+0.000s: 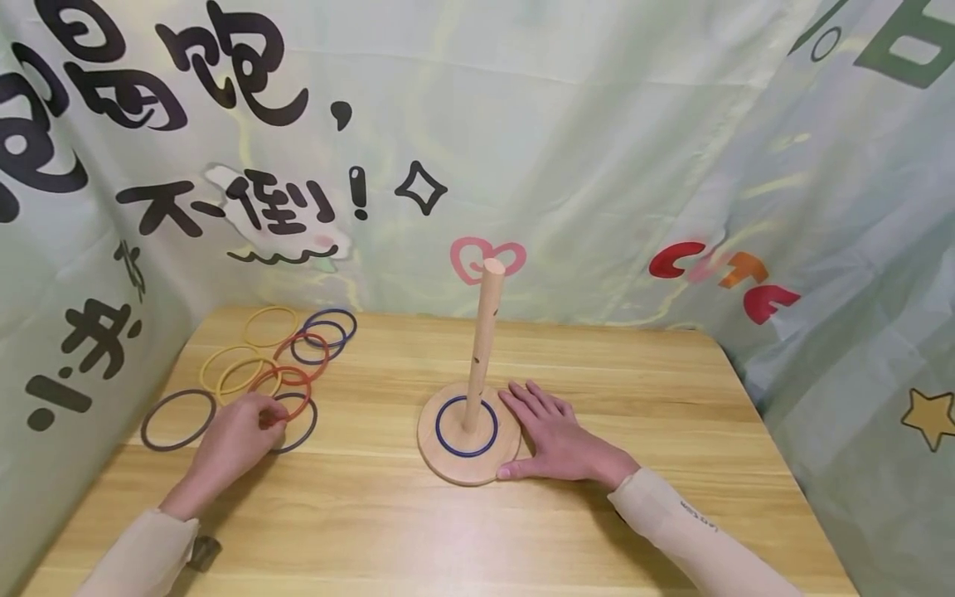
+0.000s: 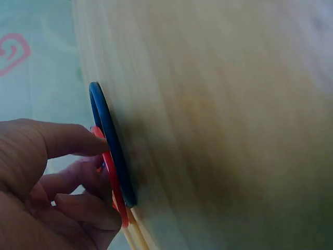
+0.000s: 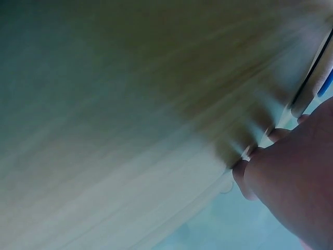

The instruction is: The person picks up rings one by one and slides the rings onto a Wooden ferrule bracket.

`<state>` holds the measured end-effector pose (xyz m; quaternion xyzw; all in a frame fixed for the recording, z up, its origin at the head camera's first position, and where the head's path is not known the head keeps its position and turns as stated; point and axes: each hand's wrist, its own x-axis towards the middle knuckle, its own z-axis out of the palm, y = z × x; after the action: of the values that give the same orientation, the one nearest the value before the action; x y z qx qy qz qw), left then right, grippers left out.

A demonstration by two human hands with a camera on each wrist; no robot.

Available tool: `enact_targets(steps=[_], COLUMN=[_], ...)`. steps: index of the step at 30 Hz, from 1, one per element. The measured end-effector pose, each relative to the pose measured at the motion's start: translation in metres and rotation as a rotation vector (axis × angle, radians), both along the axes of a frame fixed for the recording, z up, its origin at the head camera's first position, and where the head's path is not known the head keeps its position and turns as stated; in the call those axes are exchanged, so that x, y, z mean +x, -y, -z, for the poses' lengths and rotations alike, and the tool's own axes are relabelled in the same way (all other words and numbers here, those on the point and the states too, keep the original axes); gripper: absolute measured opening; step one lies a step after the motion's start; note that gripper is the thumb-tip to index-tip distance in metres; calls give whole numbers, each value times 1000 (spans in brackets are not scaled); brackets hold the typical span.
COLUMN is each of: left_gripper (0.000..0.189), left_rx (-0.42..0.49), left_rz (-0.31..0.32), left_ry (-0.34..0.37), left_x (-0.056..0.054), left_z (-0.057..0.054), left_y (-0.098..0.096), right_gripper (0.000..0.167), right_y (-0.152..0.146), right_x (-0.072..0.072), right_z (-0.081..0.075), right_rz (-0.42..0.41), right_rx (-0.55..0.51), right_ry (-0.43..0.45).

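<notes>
My left hand (image 1: pixel 237 431) pinches the near edge of a red ring (image 1: pixel 309 388) between thumb and fingers. That ring overlaps a dark blue ring (image 1: pixel 316 419) lying on the wooden table; the left wrist view shows the red ring (image 2: pixel 114 182) right against the blue one (image 2: pixel 111 133). A round wooden base (image 1: pixel 434 460) carries an upright wooden post (image 1: pixel 486 332). Around the post's foot, a blue ring (image 1: pixel 467 455) lies flat on the base. My right hand (image 1: pixel 555 439) rests at the base's right edge, fingers stretched out and thumb at the near side.
Several more rings lie in a loose cluster at the table's left: yellow (image 1: pixel 222 351), red (image 1: pixel 327 356), blue (image 1: pixel 356 322) and a dark purple one (image 1: pixel 179 448). A printed curtain (image 1: pixel 567 166) surrounds the wooden table (image 1: pixel 358 531) at the back and sides.
</notes>
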<state>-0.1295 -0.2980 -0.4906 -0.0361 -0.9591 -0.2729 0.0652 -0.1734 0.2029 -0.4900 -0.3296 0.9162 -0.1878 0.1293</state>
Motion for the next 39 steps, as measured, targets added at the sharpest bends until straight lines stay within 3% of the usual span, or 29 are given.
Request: enact_targets(steps=[7,15,19,31,35,39], left_gripper=[11,20,21,38,49,49], left_rx=[-29,37,87,189,284,403], left_rz=[9,-13,-16,110,124,125], left_ry=[-69,-416,-507,-547,-484,-365], left_x=[7,12,13,22,25,28], left_z=[-5,-23,-34,-67,-79,-92], left_y=[-4,-21,-31,-57,-67,-78], right_gripper=[120,120,119,119,119,119], right_y=[1,1,1,-1,-1,-1], right_x=[0,1,1,0,0,1], right_z=[-1,-2,-2,-2,-2,-2], right_rz=[-9,-4,-5,-12,-13,-13], right_rx=[1,-2,-3,-7,-9,-7], right_ry=[1,-5,-15,-12,-12,-8])
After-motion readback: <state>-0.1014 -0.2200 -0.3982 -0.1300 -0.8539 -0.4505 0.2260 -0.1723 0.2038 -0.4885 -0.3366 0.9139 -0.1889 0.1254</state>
